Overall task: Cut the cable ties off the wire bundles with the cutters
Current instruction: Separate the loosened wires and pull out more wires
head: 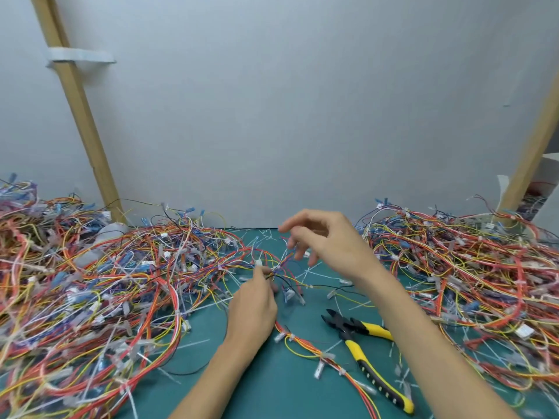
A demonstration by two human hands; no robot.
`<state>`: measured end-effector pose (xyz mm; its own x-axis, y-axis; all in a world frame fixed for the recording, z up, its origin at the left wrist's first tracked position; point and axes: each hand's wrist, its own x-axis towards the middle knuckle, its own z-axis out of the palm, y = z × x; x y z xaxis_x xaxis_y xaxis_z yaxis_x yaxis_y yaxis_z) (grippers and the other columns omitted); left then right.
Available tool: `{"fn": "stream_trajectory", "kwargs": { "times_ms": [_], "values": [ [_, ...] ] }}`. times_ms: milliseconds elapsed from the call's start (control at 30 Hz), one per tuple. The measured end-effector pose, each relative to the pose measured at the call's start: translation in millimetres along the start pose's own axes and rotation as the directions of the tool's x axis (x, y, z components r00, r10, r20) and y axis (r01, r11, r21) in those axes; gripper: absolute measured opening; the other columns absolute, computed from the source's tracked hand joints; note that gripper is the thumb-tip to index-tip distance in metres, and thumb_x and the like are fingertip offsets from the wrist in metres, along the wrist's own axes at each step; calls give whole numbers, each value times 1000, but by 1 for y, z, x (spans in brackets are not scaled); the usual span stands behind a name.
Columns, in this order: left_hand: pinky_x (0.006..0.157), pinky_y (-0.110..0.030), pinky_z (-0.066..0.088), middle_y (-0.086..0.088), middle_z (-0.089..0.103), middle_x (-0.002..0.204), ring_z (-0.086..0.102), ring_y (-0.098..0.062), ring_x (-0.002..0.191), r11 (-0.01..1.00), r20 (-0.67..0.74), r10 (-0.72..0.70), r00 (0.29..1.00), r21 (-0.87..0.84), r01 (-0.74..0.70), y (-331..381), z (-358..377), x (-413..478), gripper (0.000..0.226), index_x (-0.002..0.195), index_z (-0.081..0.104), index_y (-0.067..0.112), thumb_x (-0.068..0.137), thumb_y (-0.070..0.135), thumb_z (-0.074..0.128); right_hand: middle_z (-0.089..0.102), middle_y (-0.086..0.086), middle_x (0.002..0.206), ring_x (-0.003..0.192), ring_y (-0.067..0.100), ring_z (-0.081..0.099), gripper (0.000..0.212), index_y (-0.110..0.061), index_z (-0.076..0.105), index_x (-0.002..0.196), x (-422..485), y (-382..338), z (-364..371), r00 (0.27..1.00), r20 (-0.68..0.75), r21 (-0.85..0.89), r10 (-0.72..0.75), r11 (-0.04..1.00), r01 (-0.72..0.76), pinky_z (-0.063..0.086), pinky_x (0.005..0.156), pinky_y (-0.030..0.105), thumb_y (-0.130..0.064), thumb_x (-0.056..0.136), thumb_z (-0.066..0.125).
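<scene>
Cutters point(347, 328) 1 | left hand point(252, 309) pinching bundle point(279, 265) | right hand point(328, 240) hovering | heaps point(90, 282) 2

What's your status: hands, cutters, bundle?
Left hand pinches the bundle; right hand open above it, empty. Cutters lie on the mat by the right forearm, unheld. Wire piles crowd both sides.

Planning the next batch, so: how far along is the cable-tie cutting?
Done: cut tie scraps litter the green mat. In hand: the left hand pinches a small wire bundle, the right hand hovers open above it, and the cutters lie unheld on the mat. Left: the left pile and right pile both show many white ties still on; which is finished I cannot tell.
</scene>
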<state>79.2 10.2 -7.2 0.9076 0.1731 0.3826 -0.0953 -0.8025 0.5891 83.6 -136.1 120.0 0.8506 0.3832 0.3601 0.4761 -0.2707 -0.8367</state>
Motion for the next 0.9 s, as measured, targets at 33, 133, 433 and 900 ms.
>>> {"fn": "stream_trajectory", "kwargs": {
  "times_ms": [33, 133, 433, 900],
  "values": [
    [83, -40, 48, 10, 69, 100, 63, -23, 101, 999, -16, -8, 1000, -53, 7, -1, 0, 1, 25, 122, 44, 20, 98, 14, 38, 69, -2, 72, 62, 13, 65, 26, -22, 72, 86, 2, 3, 2, 998, 46, -19, 34, 999, -33, 47, 50, 24, -6, 91, 52],
    [82, -37, 48, 11, 68, 92, 63, -20, 88, 957, -37, -84, 996, -281, 70, 4, -2, 2, 21, 118, 50, 17, 100, 11, 42, 71, -2, 79, 74, 12, 67, 22, -23, 72, 92, -3, 25, 8, 974, 134, -168, 180, 973, -157, 54, 56, 27, -9, 91, 54],
    [66, -26, 42, 3, 73, 91, 63, -5, 69, 458, 117, -243, 963, -861, 220, 61, -60, 27, 20, 113, 62, 13, 94, 6, 57, 70, -5, 107, 109, 11, 63, 25, -36, 57, 111, -2, 37, -18, 968, 125, -121, 217, 972, -202, 48, 100, 38, -19, 93, 60],
    [52, -20, 43, 5, 62, 61, 53, -8, 51, 393, 260, 27, 965, -891, 229, 121, -75, 64, 13, 97, 66, 12, 98, 18, 55, 66, -32, 107, 107, -18, 56, 41, -34, 59, 114, 3, 6, -44, 987, -121, 156, -102, 980, 120, 40, 91, 4, 1, 95, 53]
  ]
}}
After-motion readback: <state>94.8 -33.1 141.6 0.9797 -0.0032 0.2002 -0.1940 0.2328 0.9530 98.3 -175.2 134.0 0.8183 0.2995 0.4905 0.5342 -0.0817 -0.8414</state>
